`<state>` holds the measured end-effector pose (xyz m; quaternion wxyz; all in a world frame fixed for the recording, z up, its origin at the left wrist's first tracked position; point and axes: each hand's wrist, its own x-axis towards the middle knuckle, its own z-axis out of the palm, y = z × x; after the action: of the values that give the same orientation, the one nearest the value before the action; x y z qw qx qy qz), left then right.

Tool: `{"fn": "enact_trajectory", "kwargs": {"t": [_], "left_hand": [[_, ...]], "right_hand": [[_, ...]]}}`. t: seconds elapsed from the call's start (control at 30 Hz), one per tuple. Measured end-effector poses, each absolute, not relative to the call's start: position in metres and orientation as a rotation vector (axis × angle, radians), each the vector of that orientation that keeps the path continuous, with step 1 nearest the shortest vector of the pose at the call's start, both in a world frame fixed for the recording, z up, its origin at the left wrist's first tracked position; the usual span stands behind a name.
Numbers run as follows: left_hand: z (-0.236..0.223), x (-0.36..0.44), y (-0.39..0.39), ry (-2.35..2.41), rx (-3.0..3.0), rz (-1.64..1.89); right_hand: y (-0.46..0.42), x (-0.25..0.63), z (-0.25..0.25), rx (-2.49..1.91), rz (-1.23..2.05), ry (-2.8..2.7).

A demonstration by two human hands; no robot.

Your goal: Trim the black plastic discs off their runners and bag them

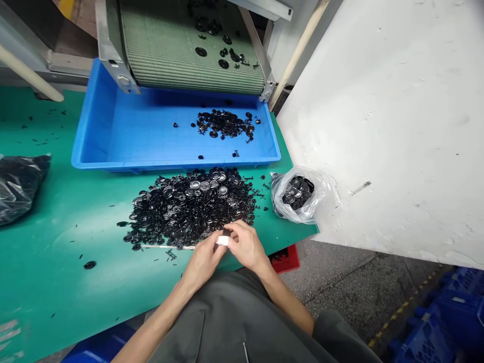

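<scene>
My left hand [204, 258] and my right hand [246, 245] meet at the near edge of a heap of black plastic parts [189, 209]. Their fingertips pinch together around a small black part [226, 232], mostly hidden by the fingers. A white patch [223, 241] shows between the thumbs; whether it is tape on a finger or a separate piece I cannot tell. The heap mixes round discs with thin twig-like bits. To the right of it stands an open clear plastic bag [319, 189] with black discs [298, 192] inside.
Behind the heap, a blue tray [143, 136] with some black parts sits under a green conveyor belt [162, 45] carrying more. A filled bag [20, 186] lies left on the green table [49, 282]. A white panel [389, 121] rises right; a red bin [289, 259] is below.
</scene>
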<state>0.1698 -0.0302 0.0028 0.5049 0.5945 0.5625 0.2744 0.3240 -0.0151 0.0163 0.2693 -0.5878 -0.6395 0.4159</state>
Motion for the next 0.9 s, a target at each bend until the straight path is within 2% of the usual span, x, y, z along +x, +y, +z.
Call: {"fn": "enact_trajectory", "kwargs": {"t": [0.43,0.6,0.77,0.9], "left_hand": [[0.008,0.179,-0.029,1.392,1.251,0.738],[0.015,0.184,-0.013,1.4,1.147,0.784],[0.058,0.207,0.018,1.268,1.203,0.838],[0.098,0.27,0.057,0.955,1.424,0.76]], "right_hand": [[-0.011,0.309,0.011,-1.708,0.895,-1.518],[0.0,0.32,-0.004,-1.68,1.115,-1.329],[0.01,0.345,-0.003,-1.634,0.825,-1.657],[0.01,0.351,-0.011,-1.659,0.83,-1.65]]}}
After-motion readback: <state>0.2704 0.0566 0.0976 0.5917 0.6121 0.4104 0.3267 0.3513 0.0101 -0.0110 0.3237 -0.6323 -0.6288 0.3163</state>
